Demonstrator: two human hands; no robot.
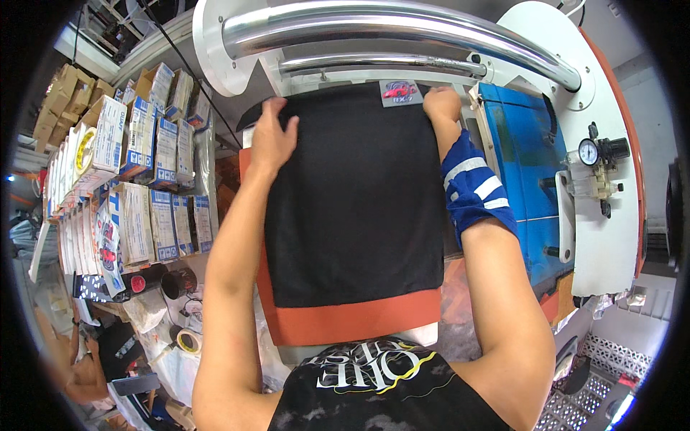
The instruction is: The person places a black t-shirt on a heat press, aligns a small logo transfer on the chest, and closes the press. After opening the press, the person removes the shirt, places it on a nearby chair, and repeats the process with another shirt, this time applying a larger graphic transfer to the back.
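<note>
A black garment lies spread over an orange-red pad, which shows along its near and left edges. Near its far right corner lies a small grey transfer sheet with a red car picture. My left hand is at the garment's far left edge, fingers apart and slightly blurred; it seems to touch the cloth. Curled at the far right edge, just beside the sheet, my right hand is closed on the cloth. Its fingertips are partly hidden. A blue sleeve with white stripes covers my right forearm.
Thick chrome bars cross beyond the garment. At the right stand a blue panel and a pressure gauge. Cardboard boxes fill a shelf at the left, with a tape roll below. Another person's arm shows lower left.
</note>
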